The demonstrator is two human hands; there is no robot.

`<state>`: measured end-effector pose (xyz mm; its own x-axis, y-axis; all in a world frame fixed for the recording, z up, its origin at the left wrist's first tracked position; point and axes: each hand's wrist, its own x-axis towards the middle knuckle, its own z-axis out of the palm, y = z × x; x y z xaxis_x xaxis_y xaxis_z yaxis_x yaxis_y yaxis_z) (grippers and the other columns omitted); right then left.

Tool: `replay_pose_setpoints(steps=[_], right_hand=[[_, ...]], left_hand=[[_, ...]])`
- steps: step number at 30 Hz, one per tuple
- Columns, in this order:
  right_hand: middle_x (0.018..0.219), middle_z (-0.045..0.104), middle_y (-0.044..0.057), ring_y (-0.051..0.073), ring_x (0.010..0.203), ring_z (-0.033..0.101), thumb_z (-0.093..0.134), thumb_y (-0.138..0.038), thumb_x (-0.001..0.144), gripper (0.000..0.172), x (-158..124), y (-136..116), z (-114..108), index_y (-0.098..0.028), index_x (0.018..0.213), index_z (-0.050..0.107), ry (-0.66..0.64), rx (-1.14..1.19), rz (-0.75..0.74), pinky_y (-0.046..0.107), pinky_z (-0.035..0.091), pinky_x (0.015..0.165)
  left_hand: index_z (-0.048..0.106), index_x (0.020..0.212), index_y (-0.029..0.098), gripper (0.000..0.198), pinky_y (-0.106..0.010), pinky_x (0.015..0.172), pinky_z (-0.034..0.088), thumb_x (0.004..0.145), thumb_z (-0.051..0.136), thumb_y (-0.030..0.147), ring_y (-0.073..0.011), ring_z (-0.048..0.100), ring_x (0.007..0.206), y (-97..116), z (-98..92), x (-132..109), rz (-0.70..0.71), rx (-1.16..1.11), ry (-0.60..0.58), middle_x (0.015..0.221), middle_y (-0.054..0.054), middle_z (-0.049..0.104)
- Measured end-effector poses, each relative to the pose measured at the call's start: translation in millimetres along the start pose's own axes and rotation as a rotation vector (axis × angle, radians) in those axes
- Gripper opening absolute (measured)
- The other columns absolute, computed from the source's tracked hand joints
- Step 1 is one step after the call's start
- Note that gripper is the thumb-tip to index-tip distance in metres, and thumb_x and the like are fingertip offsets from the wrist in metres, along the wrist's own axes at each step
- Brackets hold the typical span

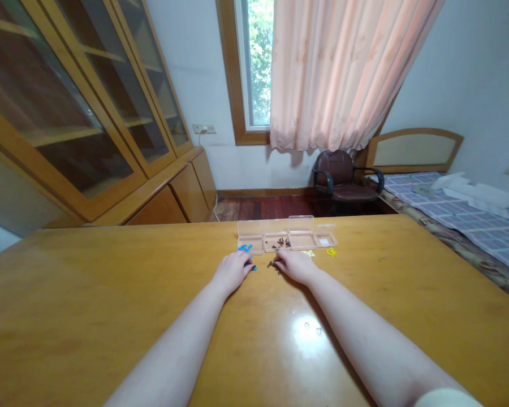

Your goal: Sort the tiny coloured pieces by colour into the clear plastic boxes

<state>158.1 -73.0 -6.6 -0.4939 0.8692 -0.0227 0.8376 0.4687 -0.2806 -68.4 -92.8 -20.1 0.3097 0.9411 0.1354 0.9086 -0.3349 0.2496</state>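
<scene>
My left hand rests on the table with its fingers curled together over small blue pieces. My right hand pinches at a little group of small dark brown pieces; the fingertips partly cover them. Just beyond the hands stand several clear plastic boxes with raised lids. The left box has blue pieces in it, and the box beside it holds brown pieces. Pale yellow-green pieces lie by my right hand, and yellow pieces lie farther right.
The boxes stand near the far edge of the wooden table. Beyond it are a brown armchair and, to the right, a bed. A glass-fronted cabinet lines the left wall. Light glares off the tabletop between my arms.
</scene>
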Motion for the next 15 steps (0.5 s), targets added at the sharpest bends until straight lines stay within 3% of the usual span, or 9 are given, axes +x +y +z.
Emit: replay_pose_setpoints(steps=[6,15], right_hand=[[0.092,0.067,0.005,0.018,0.083,0.061,0.050,-0.037,0.087,0.022,-1.8,3.1,-3.7,-0.021,0.099,0.059,0.001,0.073,-0.030,0.024,0.036,0.064],[0.080,0.063,0.000,0.014,0.069,0.055,0.070,-0.041,0.068,0.040,-2.5,11.3,-6.9,-0.021,0.100,0.058,-0.048,0.162,-0.120,0.022,0.032,0.058]], left_hand=[[0.061,0.095,0.022,0.016,-0.030,0.081,0.043,0.082,0.057,0.031,-0.0184,0.057,0.090,-3.2,-10.4,-4.6,0.087,-0.033,0.014,0.097,-0.004,0.061],[0.064,0.101,0.025,0.020,-0.030,0.089,0.042,0.083,0.056,0.026,-0.0174,0.056,0.098,-12.3,-11.6,-7.2,0.135,-0.050,-0.061,0.104,-0.004,0.062]])
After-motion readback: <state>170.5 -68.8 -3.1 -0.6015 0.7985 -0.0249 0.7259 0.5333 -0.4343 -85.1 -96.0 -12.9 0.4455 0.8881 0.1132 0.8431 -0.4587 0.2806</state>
